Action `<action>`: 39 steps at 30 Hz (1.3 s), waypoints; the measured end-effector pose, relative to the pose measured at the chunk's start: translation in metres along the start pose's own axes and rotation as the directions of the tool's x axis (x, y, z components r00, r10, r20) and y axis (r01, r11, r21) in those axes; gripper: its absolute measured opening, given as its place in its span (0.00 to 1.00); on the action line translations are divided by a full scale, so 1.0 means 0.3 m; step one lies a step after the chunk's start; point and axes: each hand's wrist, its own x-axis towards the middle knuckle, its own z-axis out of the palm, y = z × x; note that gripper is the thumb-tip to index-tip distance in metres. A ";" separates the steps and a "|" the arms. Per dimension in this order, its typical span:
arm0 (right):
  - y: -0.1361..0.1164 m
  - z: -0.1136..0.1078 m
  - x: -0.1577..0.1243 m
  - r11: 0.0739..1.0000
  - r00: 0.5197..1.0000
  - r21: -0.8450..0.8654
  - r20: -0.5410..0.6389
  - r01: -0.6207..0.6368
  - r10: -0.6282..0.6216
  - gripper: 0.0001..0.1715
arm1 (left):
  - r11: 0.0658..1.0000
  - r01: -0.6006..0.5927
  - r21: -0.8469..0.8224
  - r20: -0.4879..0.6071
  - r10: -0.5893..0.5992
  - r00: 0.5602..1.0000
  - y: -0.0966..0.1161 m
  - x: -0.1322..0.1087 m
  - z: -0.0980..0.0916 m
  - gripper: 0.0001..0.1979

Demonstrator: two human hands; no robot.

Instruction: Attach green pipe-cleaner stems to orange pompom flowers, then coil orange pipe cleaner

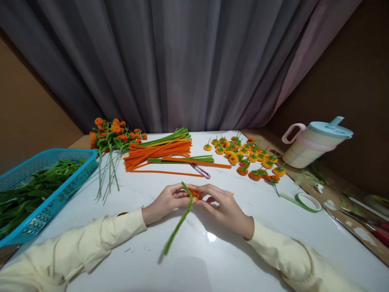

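Note:
Between my hands is a small orange pipe-cleaner flower (193,195), partly hidden by fingers. From it a green pipe cleaner (180,224) arches up and hangs toward me. My left hand (164,203) is closed on the flower from the left. Fingers of my right hand (227,207) pinch its other side. Just beyond the hands lie a bundle of orange pipe cleaners (158,150), green pipe cleaners (200,159) and a small pink cutter (201,171).
Finished orange flowers (115,129) with stems lie back left, by a blue basket (94,156) of green leaves. Yellow and orange flower heads (253,158) spread back right. Green tape (308,202), a tumbler (316,142) and red-handled pliers (378,235) are on the right.

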 end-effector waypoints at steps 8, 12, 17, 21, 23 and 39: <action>-0.009 0.011 -0.003 0.982 0.984 0.105 -0.071 -0.159 0.166 0.08 | 0.998 -0.051 0.036 -0.071 0.053 0.996 0.015 -0.002 0.016 0.14; 0.000 0.022 -0.007 0.978 0.975 0.092 -0.104 -0.185 0.195 0.07 | 0.997 -0.061 0.055 -0.064 0.065 0.996 0.001 -0.005 0.017 0.13; -0.001 0.023 -0.007 0.990 0.988 0.001 -0.068 -0.139 0.138 0.09 | 0.997 -0.054 0.048 -0.049 0.057 0.997 -0.008 -0.006 0.016 0.16; 0.005 0.027 -0.009 0.996 0.998 -0.078 -0.049 -0.044 0.040 0.11 | 0.998 -0.037 0.052 -0.045 0.040 0.998 0.000 -0.005 0.020 0.16; 0.013 0.032 -0.013 0.992 0.999 -0.124 -0.050 0.013 -0.019 0.11 | 0.998 -0.027 0.055 -0.046 0.029 0.999 0.003 -0.004 0.024 0.17; 0.055 0.005 -0.017 0.928 0.971 -0.286 0.084 0.237 -0.223 0.09 | 0.958 0.213 -0.190 0.138 -0.188 0.972 0.020 0.016 -0.017 0.15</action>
